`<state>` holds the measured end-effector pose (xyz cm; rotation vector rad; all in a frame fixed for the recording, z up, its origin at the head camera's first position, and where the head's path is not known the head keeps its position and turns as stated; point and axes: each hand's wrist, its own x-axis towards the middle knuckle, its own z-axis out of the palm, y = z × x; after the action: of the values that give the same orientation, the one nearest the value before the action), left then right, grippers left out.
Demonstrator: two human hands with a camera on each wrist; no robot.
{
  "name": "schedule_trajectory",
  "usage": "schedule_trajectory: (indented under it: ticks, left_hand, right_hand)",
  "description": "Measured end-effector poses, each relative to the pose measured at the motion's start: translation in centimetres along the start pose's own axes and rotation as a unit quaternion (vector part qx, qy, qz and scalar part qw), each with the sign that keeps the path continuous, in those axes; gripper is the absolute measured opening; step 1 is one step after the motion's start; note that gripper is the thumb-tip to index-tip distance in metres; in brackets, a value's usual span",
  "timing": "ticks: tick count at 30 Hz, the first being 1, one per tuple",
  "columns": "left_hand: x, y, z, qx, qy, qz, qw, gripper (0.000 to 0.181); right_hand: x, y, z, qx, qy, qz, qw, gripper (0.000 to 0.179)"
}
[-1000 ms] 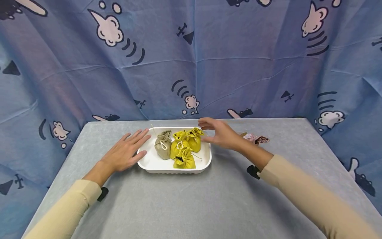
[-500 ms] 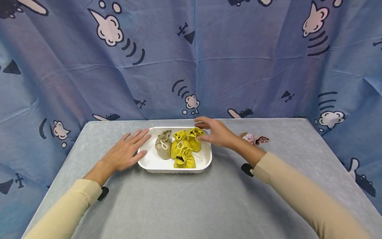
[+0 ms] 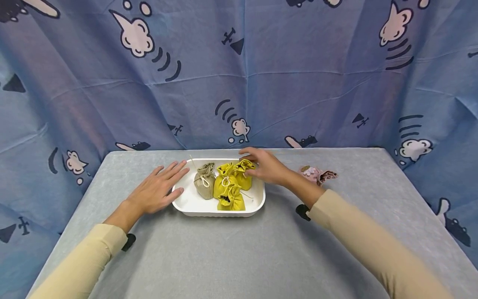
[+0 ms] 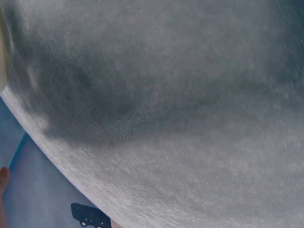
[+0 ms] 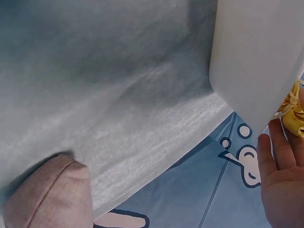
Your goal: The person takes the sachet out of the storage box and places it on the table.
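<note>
A yellow drawstring pouch, its ruffled mouth dark inside, stood upright in the right half of a white, round-cornered rectangular tray.

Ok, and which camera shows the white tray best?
The head view, because it shows the white tray almost whole, with four little bags inside. The right wrist view shows only part of its outer wall; the left wrist view doesn't show it.

Left hand flat, right hand curved
</note>
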<state>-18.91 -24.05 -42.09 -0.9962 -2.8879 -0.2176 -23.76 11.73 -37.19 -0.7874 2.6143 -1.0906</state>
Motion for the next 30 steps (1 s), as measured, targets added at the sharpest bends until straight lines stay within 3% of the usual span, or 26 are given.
schedule_trajectory:
  ticks: [12,30]
  left_hand:
    - [0.00,0.02,0.01,-0.001,0.002,0.000,1.0000,0.063]
    - [-0.04,0.09,-0.08,-0.006,0.004,0.003,1.0000,0.063]
  right_hand:
    - [0.64,-0.34,0.60,-0.011,-0.012,0.007,0.9998,0.054]
    - [-0.21,-0.62,-0.20,-0.040,-0.009,0.005,0.9991,0.044]
